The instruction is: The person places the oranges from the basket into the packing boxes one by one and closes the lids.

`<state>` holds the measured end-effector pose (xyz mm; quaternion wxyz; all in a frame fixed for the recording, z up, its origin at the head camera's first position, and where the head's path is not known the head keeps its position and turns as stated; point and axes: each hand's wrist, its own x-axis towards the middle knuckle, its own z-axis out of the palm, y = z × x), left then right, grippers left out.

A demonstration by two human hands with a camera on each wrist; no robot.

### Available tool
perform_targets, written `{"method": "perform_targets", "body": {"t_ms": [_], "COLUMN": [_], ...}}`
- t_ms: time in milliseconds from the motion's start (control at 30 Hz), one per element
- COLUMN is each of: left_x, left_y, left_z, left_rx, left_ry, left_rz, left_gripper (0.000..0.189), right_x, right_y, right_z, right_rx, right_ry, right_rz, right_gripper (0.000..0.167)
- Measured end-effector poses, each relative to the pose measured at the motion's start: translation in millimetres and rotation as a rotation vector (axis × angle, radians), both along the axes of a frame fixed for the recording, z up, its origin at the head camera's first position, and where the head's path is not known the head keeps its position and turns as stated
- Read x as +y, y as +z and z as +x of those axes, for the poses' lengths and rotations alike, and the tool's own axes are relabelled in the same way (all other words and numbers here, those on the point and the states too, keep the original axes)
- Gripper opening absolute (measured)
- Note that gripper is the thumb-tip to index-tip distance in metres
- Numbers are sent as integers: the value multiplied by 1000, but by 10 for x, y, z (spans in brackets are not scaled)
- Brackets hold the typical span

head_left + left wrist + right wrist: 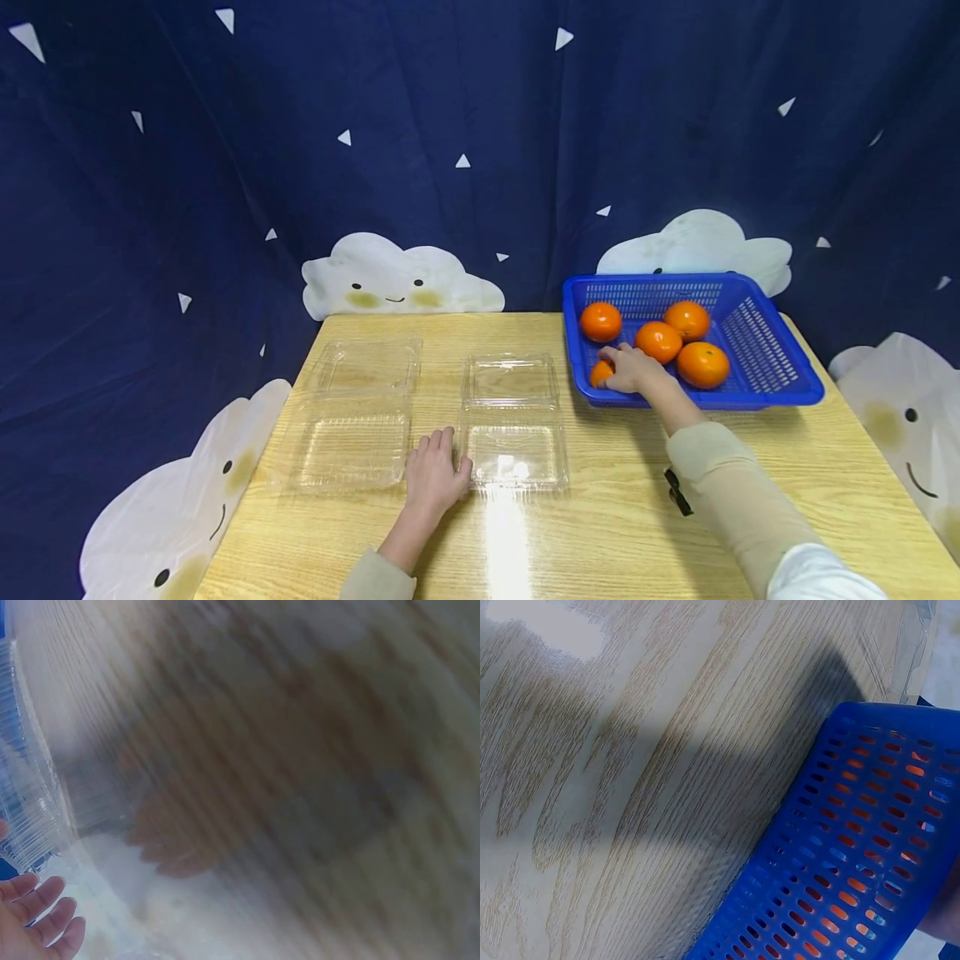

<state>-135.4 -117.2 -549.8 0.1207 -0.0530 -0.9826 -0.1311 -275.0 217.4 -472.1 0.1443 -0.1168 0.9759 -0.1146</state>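
Inside the blue plastic basket (pixel 795 379), my right hand (pixel 632 370) grips an orange (pixel 601 372) near the front left corner. Several other oranges, one of them a shiny orange (pixel 702 365), lie around it. The right wrist view mostly has the basket's slotted side wall (pixel 840 847), with orange colour showing through the holes. My left hand (pixel 435 477) lies between two open clear plastic containers, fingers spread and relaxed, its thumb at the edge of the right container (pixel 513 405). In the left wrist view the fingers of that hand (pixel 45 919) are loosely extended beside ribbed clear plastic (pixel 30 795).
The left clear container (pixel 360 396) lies opened flat on the wooden table (pixel 600 533). A small black object (pixel 678 492) sits by the right sleeve. Behind the table hangs a dark blue curtain (pixel 450 100) with white clouds and triangles.
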Motion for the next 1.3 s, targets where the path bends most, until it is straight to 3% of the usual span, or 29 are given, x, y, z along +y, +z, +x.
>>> {"method": "perform_targets", "body": {"t_ms": [267, 733, 1300], "left_x": [-3, 2, 6], "left_y": [-9, -6, -17], "left_z": [-6, 4, 1], "left_rx": [8, -19, -13], "left_ry": [4, 2, 2], "left_rz": [12, 19, 4], "left_gripper": [48, 48, 47], "right_x": [-10, -6, 50], "right_y": [-1, -3, -33], "right_z": [-13, 14, 33], "right_rx": [-12, 40, 193], "right_ry": [-8, -4, -21], "right_rz": [-10, -53, -88], "right_gripper": [57, 54, 59]}}
